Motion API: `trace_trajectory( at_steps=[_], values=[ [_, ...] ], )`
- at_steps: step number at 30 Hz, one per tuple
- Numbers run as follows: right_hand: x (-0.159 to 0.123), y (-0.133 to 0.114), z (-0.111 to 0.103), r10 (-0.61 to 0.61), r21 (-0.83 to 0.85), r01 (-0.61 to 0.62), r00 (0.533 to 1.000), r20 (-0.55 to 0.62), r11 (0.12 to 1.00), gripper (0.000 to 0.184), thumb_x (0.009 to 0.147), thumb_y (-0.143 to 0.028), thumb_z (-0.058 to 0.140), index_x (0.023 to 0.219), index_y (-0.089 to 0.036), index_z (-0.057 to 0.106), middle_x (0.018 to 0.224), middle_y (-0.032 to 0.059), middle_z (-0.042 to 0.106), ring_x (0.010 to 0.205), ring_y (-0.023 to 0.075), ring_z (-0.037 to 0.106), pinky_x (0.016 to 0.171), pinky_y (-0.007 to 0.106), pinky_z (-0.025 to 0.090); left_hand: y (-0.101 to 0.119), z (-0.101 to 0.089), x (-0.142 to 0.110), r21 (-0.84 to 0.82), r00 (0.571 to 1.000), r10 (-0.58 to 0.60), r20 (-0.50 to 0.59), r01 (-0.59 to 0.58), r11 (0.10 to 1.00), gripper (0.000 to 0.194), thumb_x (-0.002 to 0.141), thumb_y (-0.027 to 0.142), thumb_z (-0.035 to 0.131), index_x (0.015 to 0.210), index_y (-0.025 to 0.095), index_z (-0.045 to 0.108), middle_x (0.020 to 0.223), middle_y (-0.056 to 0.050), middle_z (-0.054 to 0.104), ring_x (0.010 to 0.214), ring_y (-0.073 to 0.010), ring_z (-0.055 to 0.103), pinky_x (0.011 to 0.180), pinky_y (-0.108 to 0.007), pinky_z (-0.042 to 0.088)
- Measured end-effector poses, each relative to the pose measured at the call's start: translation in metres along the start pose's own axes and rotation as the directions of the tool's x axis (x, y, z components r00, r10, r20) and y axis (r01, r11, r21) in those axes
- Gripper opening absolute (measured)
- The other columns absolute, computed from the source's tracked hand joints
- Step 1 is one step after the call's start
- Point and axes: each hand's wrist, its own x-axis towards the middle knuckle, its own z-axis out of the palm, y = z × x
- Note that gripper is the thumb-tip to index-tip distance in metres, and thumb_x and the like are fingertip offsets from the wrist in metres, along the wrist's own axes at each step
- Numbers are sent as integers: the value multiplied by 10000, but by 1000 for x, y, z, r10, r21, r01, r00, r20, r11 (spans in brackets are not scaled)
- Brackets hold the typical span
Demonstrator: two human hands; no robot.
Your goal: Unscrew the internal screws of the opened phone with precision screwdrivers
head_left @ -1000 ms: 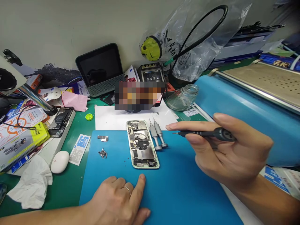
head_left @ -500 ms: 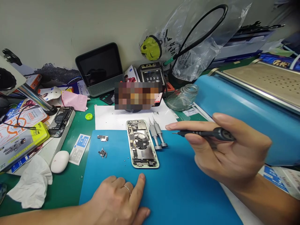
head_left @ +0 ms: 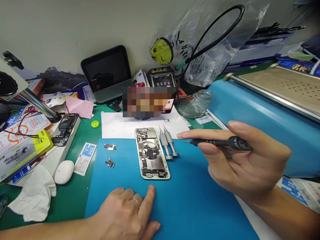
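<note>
An opened phone with its insides showing lies on a blue work mat. My right hand hovers to the right of it, closed on a black screwdriver whose tip points left. Two grey screwdrivers lie side by side against the phone's right edge. My left hand rests on the mat's near edge below the phone, fingers loosely curled and lying down, holding nothing. Two small metal parts sit on the mat left of the phone.
A second opened phone lies on a white box at left, near a white mouse and crumpled tissue. A dark-screened device, a glass jar and a blue machine crowd the back and right.
</note>
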Motion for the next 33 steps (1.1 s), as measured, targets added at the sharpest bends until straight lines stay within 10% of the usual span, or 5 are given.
trace_trajectory(
  at_steps=[33],
  values=[
    [-2,1,-1,-12,-5,11,1000,-12,1000,809,867,-39,668,1558,-341,375,1038,37,812,815,244,802,688,411,688,1,-1,0,-4,1000,2,-7,-2,1000,495,1134,365,189,1408,23,420,732,-21,669,566,-198,632,484,-345,445]
  ],
)
